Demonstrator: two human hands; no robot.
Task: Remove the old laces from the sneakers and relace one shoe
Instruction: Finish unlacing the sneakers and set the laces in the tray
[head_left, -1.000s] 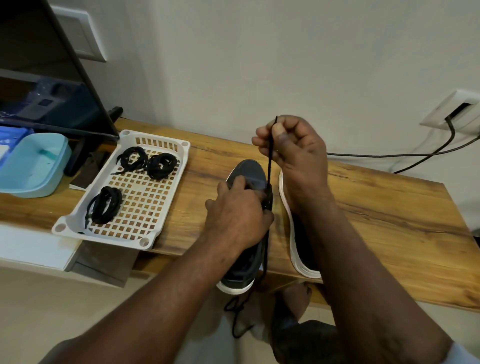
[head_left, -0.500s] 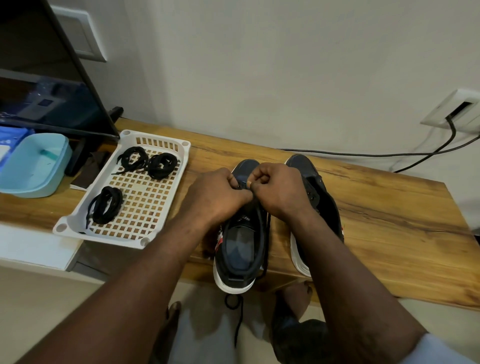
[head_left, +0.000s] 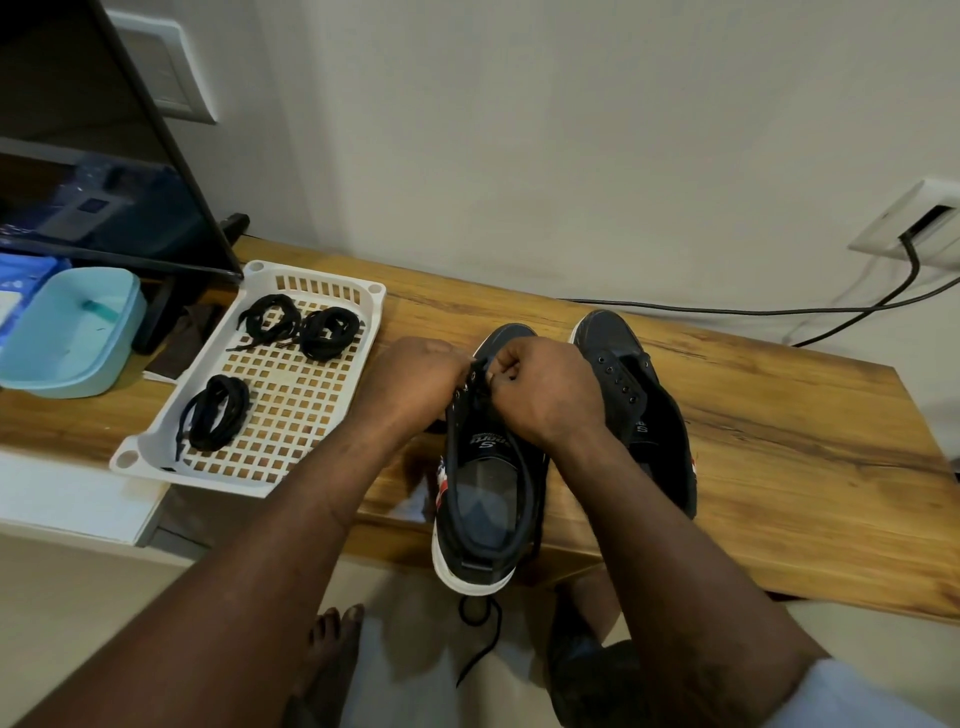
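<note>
I count 2 black sneakers on the wooden table (head_left: 779, 467): the left sneaker (head_left: 483, 499) under my hands, heel past the near edge, and the right sneaker (head_left: 639, 405) just beside it. 3 coiled laces (head_left: 215, 413) lie in the white tray (head_left: 208, 480) to the left. Both arms reach forward and meet over the left sneaker's far eyelets. My left hand (head_left: 415, 379) and right hand (head_left: 540, 389) have their fingers curled, pinching 1 black lace (head_left: 480, 371) between them

On the table (head_left: 779, 467), the left sneaker (head_left: 483, 499) sits at 6 o'clock, the right sneaker (head_left: 654, 415) just beside at its 3 o'clock. The tray (head_left: 317, 274), holding 3 lace bundles (head_left: 215, 413), lies at its 9 o'clock, the tub (head_left: 72, 332) farther that way.
</note>
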